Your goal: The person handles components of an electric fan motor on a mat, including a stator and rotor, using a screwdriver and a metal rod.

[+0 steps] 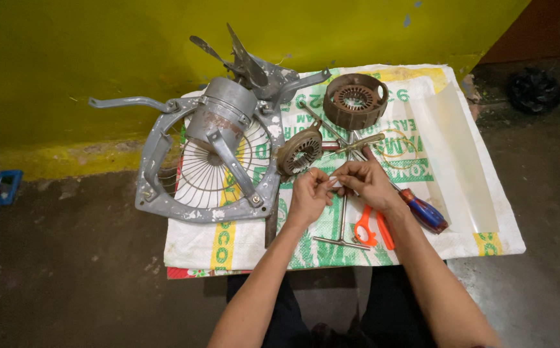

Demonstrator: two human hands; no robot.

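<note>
Above the printed woven sack [254, 241], a small white piece [336, 183] sits pinched between the left hand [309, 195] and right hand [367, 183], both closed narrowly on it; orange scissors [371, 227], a T-handled wrench [342, 229] and a grey fan frame [209, 161] lie around.

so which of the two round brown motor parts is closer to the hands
The smaller brown ribbed cover, tilted beside the grey fan frame, just above the left hand. The larger brown ring lies farther away, near the wall.
</note>
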